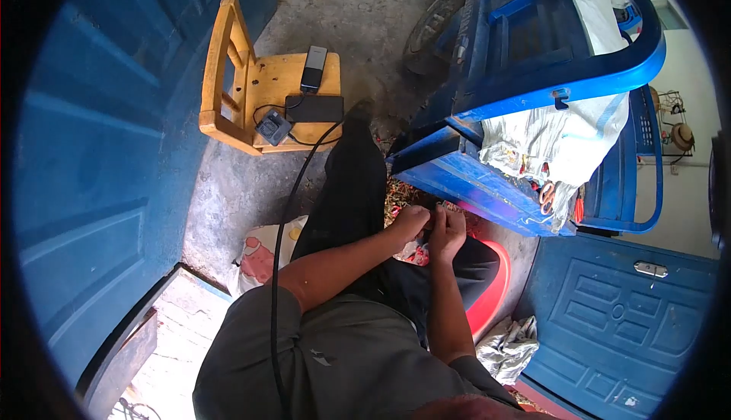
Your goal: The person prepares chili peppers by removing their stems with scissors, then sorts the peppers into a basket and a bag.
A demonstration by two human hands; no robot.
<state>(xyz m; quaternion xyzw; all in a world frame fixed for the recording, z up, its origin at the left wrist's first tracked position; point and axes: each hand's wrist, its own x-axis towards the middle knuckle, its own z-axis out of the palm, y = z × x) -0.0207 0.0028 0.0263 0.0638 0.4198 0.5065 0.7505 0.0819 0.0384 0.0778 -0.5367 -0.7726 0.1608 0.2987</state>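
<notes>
In the head view, the left hand (pixel 410 223) and right hand (pixel 448 234) curl close together; I cannot tell what they pinch. Small scraps (pixel 398 195) lie just beyond, a red tub (pixel 499 287) right, a wooden chair (pixel 278 70) far left.

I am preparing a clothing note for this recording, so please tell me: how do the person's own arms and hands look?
The left hand and right hand wear no gloves. Both forearms are bare; the short sleeves are dark grey. A thin black cable crosses the left sleeve. No watch shows.
</notes>
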